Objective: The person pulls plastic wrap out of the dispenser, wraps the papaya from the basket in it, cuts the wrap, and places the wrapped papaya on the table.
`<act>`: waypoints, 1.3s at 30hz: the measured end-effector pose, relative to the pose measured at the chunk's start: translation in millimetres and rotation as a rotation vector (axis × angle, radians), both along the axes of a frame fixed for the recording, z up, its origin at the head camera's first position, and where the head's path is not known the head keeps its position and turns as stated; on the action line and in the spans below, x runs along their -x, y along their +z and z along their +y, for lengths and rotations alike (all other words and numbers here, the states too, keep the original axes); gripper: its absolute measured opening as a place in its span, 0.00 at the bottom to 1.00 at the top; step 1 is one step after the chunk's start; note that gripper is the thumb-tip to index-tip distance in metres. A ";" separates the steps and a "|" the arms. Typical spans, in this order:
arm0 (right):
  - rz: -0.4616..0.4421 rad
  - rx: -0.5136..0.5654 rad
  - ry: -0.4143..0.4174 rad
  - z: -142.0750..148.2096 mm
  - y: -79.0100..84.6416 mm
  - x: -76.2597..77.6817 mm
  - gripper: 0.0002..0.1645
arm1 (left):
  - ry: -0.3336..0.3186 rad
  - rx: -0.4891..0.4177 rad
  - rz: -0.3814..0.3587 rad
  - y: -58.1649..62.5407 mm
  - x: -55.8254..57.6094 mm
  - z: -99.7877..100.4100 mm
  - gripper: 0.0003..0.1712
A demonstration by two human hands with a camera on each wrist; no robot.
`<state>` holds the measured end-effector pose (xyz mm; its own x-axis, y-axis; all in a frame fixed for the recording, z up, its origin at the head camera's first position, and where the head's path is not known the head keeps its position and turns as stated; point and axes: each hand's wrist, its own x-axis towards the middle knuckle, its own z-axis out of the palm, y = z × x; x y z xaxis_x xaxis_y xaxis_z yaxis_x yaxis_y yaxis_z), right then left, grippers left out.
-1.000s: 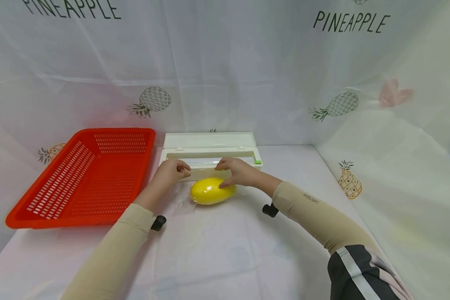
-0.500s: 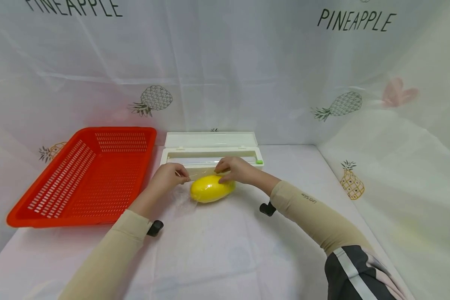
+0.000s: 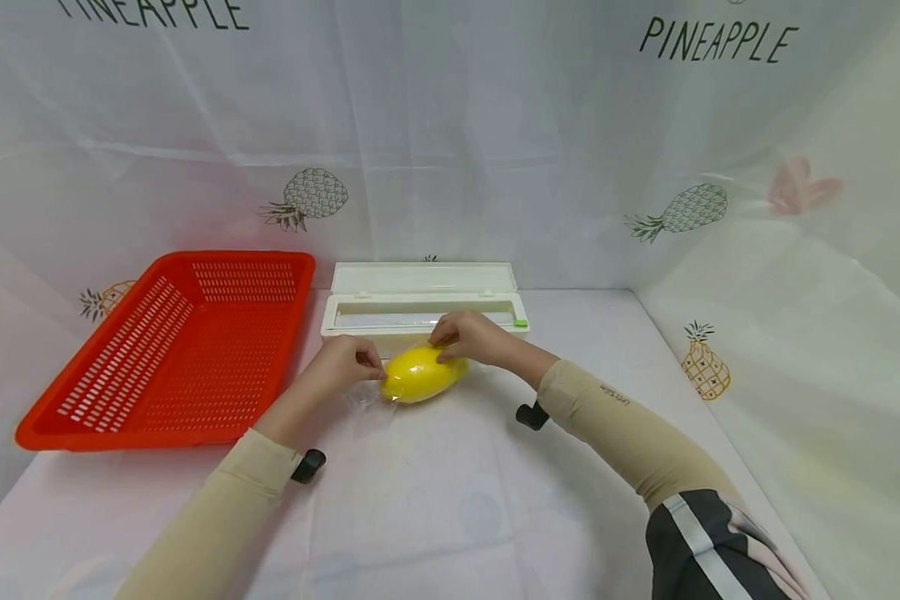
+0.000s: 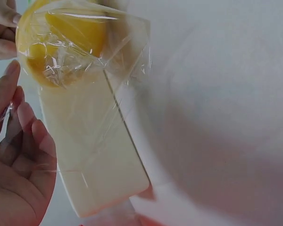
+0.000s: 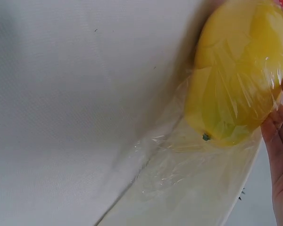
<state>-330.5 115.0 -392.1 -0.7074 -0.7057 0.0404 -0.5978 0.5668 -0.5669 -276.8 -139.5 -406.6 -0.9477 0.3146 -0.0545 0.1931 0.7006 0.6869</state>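
A glossy yellow oval fruit (image 3: 418, 375) lies on the table in front of the white box, with clear cling film (image 4: 127, 52) over and around it. My left hand (image 3: 348, 362) pinches film beside the fruit's left end; in the left wrist view the film stretches across its fingers. My right hand (image 3: 474, 337) is at the fruit's far right side, its thumb on the yellow surface and its fingers pinching film at the back edge. A small green stem mark shows on the fruit's end in the right wrist view. Loose film (image 3: 363, 398) spreads left of the fruit.
Close behind the hands stands a white cling film box (image 3: 423, 279), lid up, with a green slider (image 3: 521, 323) at its right end. A red slotted basket (image 3: 217, 358) sits on the left. White pineapple-print sheeting (image 3: 480, 150) hangs behind and on the right.
My left hand has moved slightly towards me and right, bringing film from the fruit's far side onto its left end. The fruit has tilted a little; my right hand stays nearly in place.
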 end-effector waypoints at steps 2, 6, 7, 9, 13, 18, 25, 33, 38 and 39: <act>-0.005 0.001 -0.007 -0.5 -0.1 -0.2 0.17 | -0.013 -0.002 -0.003 -0.3 -0.5 1.3 0.04; 0.001 0.003 -0.009 -1.4 0.1 -0.8 0.18 | -0.051 0.004 0.003 -1.0 -2.2 3.5 0.03; 0.004 0.005 -0.007 -1.6 0.2 -0.9 0.18 | -0.051 0.004 -0.002 -1.3 -2.9 4.1 0.03; 0.006 0.008 -0.006 -1.7 -0.2 -0.7 0.18 | -0.053 0.007 -0.003 -2.0 -4.1 5.0 0.03; 0.003 0.011 -0.002 -1.8 -1.4 0.5 0.18 | -0.041 0.012 -0.016 -2.2 -7.6 7.2 0.03; 0.002 0.025 0.015 -1.8 -1.9 2.1 0.17 | -0.047 0.026 -0.025 -3.5 -10.7 9.1 0.03; 0.014 0.019 0.013 -1.6 -3.5 3.5 0.16 | -0.027 0.021 -0.044 -5.6 -13.4 10.2 0.14; 0.069 0.036 0.019 1.4 -8.3 -1.5 0.16 | 0.066 0.060 0.017 -5.2 -14.5 21.9 0.23; 0.113 0.054 0.004 3.6 -12.7 -6.5 0.15 | 0.132 0.212 0.065 -3.7 -14.1 32.1 0.32; 0.106 0.065 -0.003 3.7 -13.6 -7.7 0.14 | 0.138 0.235 0.082 -3.8 -13.7 33.8 0.33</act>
<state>-322.8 118.8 -405.8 -0.6988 -0.6970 0.1606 -0.6547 0.5329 -0.5360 -263.1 -105.7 -410.4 -0.9850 0.1698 -0.0316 0.1329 0.8622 0.4888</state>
